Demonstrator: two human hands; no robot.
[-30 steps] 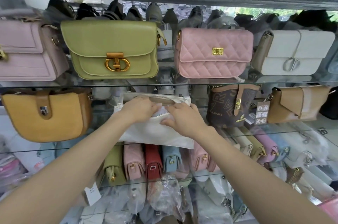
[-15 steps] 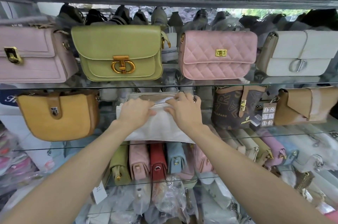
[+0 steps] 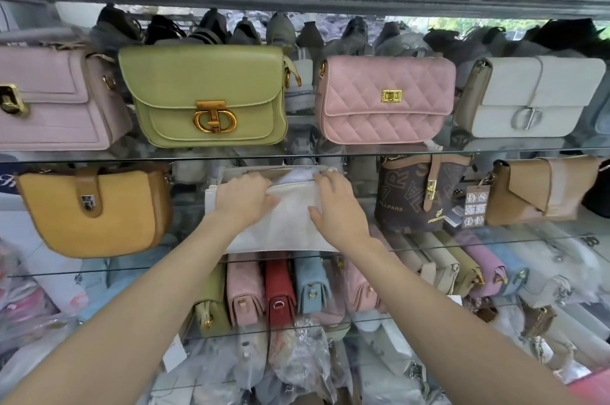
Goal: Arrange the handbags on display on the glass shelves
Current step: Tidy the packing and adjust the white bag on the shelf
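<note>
A white fabric handbag [image 3: 284, 229] with an open zip top stands on the middle glass shelf [image 3: 528, 236], between a mustard bag [image 3: 95, 209] and a brown monogram bag [image 3: 412, 196]. My left hand [image 3: 244, 198] grips its upper left edge by the zip. My right hand [image 3: 336, 203] presses on its upper right part, fingers over the top rim. White stuffing paper shows in the opening. On the shelf above stand a lilac bag [image 3: 52, 97], a green bag [image 3: 208, 94], a pink quilted bag [image 3: 383, 97] and a white bag [image 3: 531, 95].
A tan envelope bag [image 3: 541, 190] with a hang tag sits at the right of the middle shelf. Below, several small bags stand in a tight row [image 3: 277, 289]. Plastic-wrapped stock [image 3: 297, 358] fills the bottom. More bags sit behind and above.
The white bag has been pushed further back and up onto the middle shelf. Both hands have shifted up to its top edge, and the view has drifted left and down.
</note>
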